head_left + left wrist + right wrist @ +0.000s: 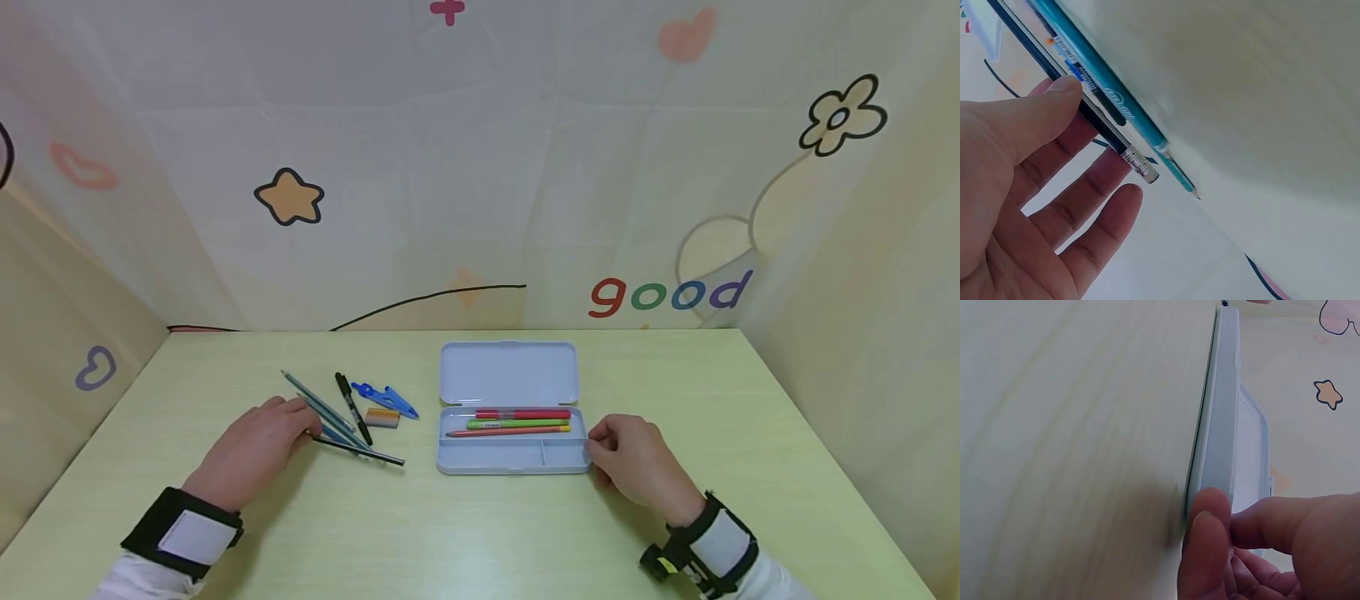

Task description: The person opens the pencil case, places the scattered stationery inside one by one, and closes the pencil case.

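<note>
My left hand (258, 450) pinches a black pencil (1102, 125) between thumb and fingers, near its metal-banded eraser end. Close under that hand in the head view lie blue-green pencils (322, 406), and the left wrist view shows a teal pen (1113, 87) beside the black pencil. A white pencil case (487, 458) lies with its lid up, holding a red pen (525, 414), a green pen (517, 424) and an orange pencil (502, 432) in its back compartment. At the case's right end, my right hand (641, 462) grips the wall with thumb and fingers.
Between the left hand and the case lie a black marker (352, 407), a blue compass (386, 398) and an orange-and-grey eraser (382, 417). A printed curtain (480, 183) hangs along the back edge of the wooden table (480, 533).
</note>
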